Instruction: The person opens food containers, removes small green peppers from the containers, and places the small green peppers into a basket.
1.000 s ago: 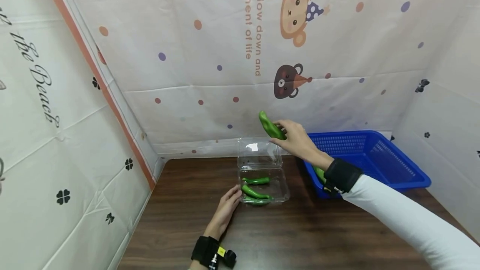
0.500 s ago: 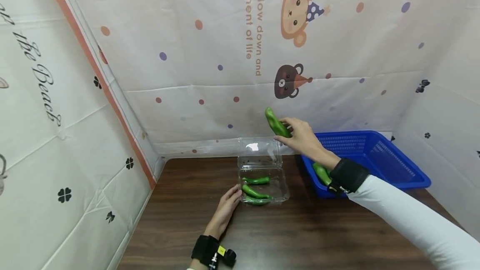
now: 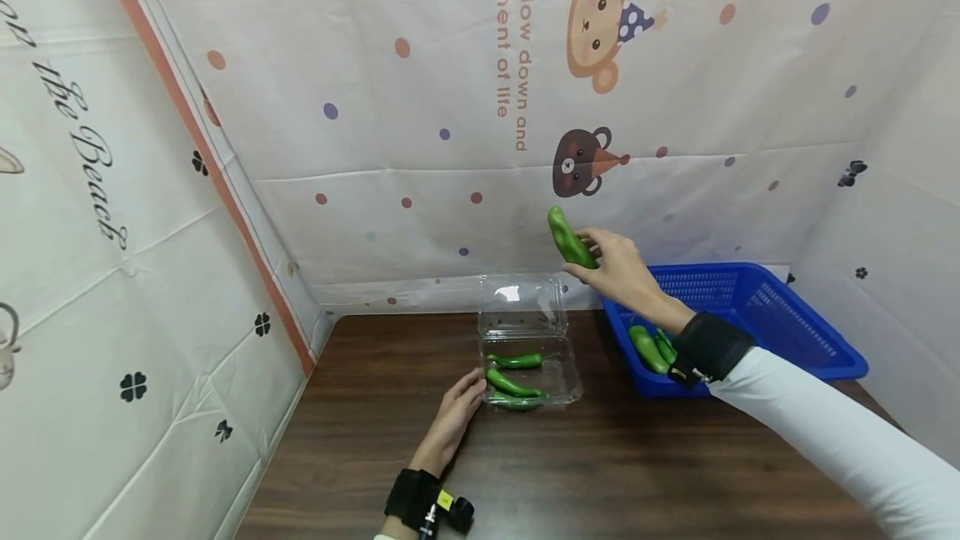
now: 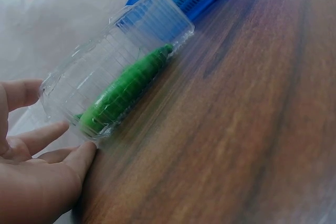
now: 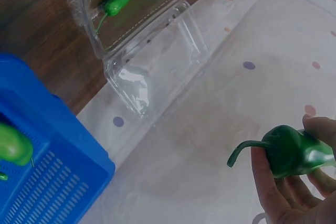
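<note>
My right hand (image 3: 621, 273) holds a long green pepper (image 3: 567, 238) between thumb and fingers, raised in front of the back cloth. Its curved stem (image 5: 247, 148) points out of the grip in the right wrist view. On the table, a clear plastic clamshell box (image 3: 564, 369) stands with its lid (image 3: 517, 307) tipped back. Several slimmer green peppers (image 3: 514, 361) lie inside, one of them seen through the side wall (image 4: 126, 90) in the left wrist view. Extended fingers of my left hand (image 3: 454, 412) touch the box's left end.
A blue perforated basket (image 3: 825, 340) stands right of the box, with several green peppers (image 3: 647, 348) at its left end, partly behind my right wrist. Printed white cloth (image 3: 375, 232) rises along the back and sides of the brown wooden table (image 3: 600, 465).
My right hand has moved right and slightly up with the pepper, and more peppers in the basket show below the wrist. The left hand stays at the box.
</note>
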A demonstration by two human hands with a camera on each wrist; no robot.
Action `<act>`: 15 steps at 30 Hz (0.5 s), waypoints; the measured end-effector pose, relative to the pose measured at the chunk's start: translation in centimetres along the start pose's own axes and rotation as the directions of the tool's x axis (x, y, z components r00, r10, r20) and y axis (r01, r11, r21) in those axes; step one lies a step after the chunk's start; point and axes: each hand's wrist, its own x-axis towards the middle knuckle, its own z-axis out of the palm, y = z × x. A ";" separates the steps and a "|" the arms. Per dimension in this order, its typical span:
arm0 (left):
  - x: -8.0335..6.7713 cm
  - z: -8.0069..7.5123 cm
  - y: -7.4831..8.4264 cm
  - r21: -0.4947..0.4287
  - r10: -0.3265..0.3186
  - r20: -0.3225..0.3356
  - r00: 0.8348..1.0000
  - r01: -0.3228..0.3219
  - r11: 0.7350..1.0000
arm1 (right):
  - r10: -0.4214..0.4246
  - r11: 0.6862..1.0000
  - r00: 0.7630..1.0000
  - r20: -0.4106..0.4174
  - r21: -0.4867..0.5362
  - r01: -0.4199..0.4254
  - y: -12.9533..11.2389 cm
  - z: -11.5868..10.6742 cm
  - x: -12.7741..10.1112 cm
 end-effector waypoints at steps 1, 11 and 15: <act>0.0 0.0 0.0 0.001 0.001 0.000 1.000 -0.001 1.000 | -0.005 1.000 1.000 -0.006 -0.004 0.005 0.0 -0.1 0.0; 0.2 -0.1 -0.2 -0.007 0.003 0.005 1.000 -0.003 1.000 | -0.040 0.999 0.997 -0.068 -0.023 0.039 0.3 -1.0 -0.6; 0.1 -0.1 -0.3 -0.007 0.002 0.002 1.000 -0.002 1.000 | -0.038 0.999 0.998 -0.056 -0.026 0.037 0.6 -1.0 -0.8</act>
